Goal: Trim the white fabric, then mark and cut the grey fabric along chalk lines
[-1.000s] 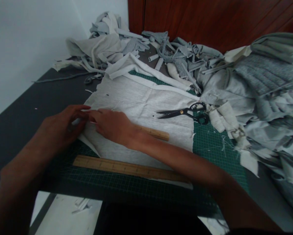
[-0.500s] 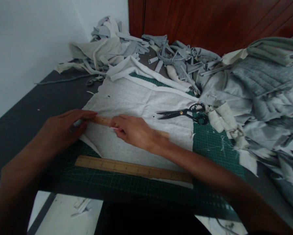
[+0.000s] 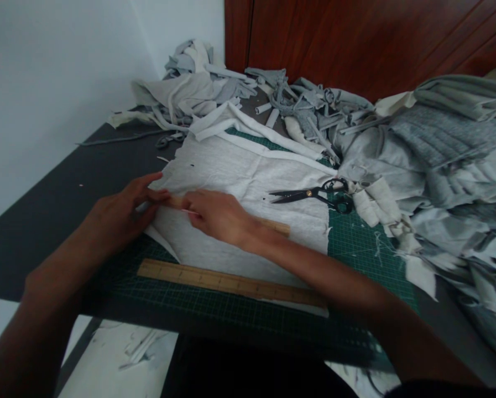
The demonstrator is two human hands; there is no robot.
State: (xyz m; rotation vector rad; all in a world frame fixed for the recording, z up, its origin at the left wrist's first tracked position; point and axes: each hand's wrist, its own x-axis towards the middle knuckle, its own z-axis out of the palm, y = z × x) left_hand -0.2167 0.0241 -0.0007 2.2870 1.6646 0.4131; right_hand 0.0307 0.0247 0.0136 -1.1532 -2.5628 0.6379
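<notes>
A light grey piece of fabric (image 3: 226, 166) lies spread before me, its lower left edge folded. A wooden ruler (image 3: 272, 225) rests slantwise across it, partly covered by my right hand. My left hand (image 3: 135, 202) pinches the ruler's left end with thumb and fingers, the index finger stretched out along the fabric's edge. Closed over the ruler's middle, my right hand (image 3: 218, 218) grips a thin pale stick (image 3: 190, 211); its kind is not clear. A second wooden ruler (image 3: 231, 282) lies along the fabric's near edge. To the right, black scissors (image 3: 309, 193) lie slightly spread.
Under the fabric is a green cutting mat (image 3: 355, 243) on a dark table (image 3: 119, 160). Grey fabric scraps (image 3: 185, 91) are heaped at the back, and a larger pile of grey cloth (image 3: 442, 132) fills the right side. A white wall stands left, reddish wood panelling behind.
My left index finger has lifted and stretched forward while the other fingers stay at the ruler's end. My right hand has shifted slightly along the ruler. The whole view has moved a little.
</notes>
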